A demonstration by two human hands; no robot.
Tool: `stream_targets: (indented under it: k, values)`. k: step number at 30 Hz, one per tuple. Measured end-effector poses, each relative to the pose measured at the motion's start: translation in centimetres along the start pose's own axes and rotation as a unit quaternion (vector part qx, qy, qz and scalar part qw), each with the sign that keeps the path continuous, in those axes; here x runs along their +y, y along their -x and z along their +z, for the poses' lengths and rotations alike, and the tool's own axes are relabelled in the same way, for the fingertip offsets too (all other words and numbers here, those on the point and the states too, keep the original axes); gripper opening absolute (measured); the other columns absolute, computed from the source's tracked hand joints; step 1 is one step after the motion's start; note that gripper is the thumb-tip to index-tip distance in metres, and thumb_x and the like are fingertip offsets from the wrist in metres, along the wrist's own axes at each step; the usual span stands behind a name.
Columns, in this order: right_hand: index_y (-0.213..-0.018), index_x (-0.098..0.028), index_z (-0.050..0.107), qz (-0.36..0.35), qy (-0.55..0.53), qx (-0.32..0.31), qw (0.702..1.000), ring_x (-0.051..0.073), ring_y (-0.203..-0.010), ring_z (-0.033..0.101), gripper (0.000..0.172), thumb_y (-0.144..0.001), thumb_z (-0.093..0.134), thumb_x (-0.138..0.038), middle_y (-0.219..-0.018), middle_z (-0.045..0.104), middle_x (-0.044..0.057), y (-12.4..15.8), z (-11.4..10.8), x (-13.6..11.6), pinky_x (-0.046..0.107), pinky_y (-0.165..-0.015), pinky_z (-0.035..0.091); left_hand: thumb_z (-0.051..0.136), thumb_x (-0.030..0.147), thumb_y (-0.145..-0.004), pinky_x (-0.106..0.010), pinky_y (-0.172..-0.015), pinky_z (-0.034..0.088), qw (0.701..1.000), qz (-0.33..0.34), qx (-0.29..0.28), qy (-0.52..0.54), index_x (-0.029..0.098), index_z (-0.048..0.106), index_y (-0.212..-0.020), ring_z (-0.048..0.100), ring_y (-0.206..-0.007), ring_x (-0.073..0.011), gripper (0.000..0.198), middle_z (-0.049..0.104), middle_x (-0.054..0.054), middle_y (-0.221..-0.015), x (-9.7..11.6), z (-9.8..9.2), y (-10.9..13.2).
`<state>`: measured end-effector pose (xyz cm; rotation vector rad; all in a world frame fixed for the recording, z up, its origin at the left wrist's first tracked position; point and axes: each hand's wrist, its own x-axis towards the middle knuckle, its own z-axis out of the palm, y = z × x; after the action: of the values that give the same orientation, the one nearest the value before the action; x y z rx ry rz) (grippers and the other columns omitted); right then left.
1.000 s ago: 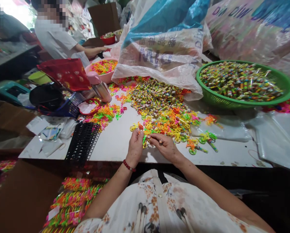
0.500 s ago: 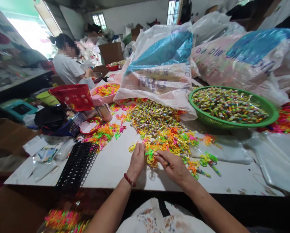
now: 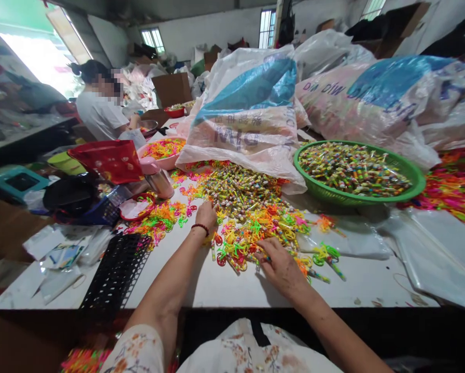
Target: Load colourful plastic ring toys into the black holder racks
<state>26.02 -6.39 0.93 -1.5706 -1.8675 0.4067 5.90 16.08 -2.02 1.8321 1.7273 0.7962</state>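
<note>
My left hand (image 3: 207, 216), with a dark red bead bracelet at its wrist, reaches to the left edge of a heap of small multicoloured tubes (image 3: 240, 189) in clear wrapping. Its fingers point away from me and are mostly hidden. My right hand (image 3: 281, 264) rests at the near edge of a pile of bright plastic loop-shaped pieces (image 3: 236, 241), fingers apart and tips touching the pieces. Several wrapped tubes lie among these pieces. A few more tubes with green loops (image 3: 327, 255) lie right of my right hand.
A green basket (image 3: 419, 189) full of tubes stands at right, beside plastic bags (image 3: 442, 254). A large white-and-blue sack (image 3: 240, 114) stands behind the heap. At left are a black perforated mat (image 3: 111, 272), a pink-lidded bottle (image 3: 160, 181) and a red pouch (image 3: 108, 160). Another person (image 3: 100, 109) sits beyond.
My hands were close together over a bunch of loops; now they are apart. The left has moved forward and left to the tube heap; the right has spread its fingers on the pile.
</note>
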Motion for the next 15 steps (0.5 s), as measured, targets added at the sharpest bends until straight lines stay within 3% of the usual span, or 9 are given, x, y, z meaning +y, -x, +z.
stream_targets:
  k: [5,9,12,15]
  values:
    - [-0.107,-0.018,0.064,-0.010,-0.060,-0.035,0.998,0.021,-0.090,0.062,0.021,-0.096,0.047,-0.024,-0.099,0.061,0.009,-0.7,0.7,0.0,0.036,-0.081,0.051,0.051,0.027,-0.086,-0.029,-0.073,0.043,0.996,-0.059,0.026,0.066,0.017,0.059,-0.067,0.057,-0.077,-0.0186,0.022,0.060,-0.004,-0.070,-1.8,-2.1,2.0]
    - [-0.110,-0.018,0.066,0.000,-0.145,-0.019,0.989,0.021,-0.095,0.063,0.027,-0.096,0.051,-0.035,-0.101,0.067,0.010,-2.6,1.9,-1.3,0.037,-0.086,0.050,0.052,0.036,-0.086,-0.025,-0.065,0.045,0.985,-0.067,0.013,0.160,0.016,0.061,-0.086,0.058,-0.069,-0.0137,0.022,0.065,-0.003,-0.077,-0.5,-3.2,6.2]
    - [-0.112,-0.018,0.066,0.027,-0.190,0.003,0.981,0.021,-0.101,0.062,0.033,-0.097,0.049,-0.042,-0.108,0.068,0.010,-4.1,3.0,-2.3,0.036,-0.091,0.048,0.058,0.042,-0.082,-0.023,-0.063,0.046,0.969,-0.025,-0.062,0.240,0.017,0.061,-0.090,0.057,-0.066,-0.0119,0.026,0.066,-0.002,-0.079,1.9,-2.7,10.7]
    - [-0.097,-0.019,0.067,0.049,-0.227,0.007,0.973,0.019,-0.089,0.064,0.033,-0.096,0.047,-0.045,-0.096,0.070,0.006,-5.0,3.6,-2.4,0.031,-0.081,0.049,0.057,0.042,-0.084,-0.023,-0.063,0.044,0.947,0.034,-0.165,0.272,0.018,0.059,-0.082,0.055,-0.067,-0.0121,0.024,0.063,0.000,-0.076,3.7,-2.1,13.7]
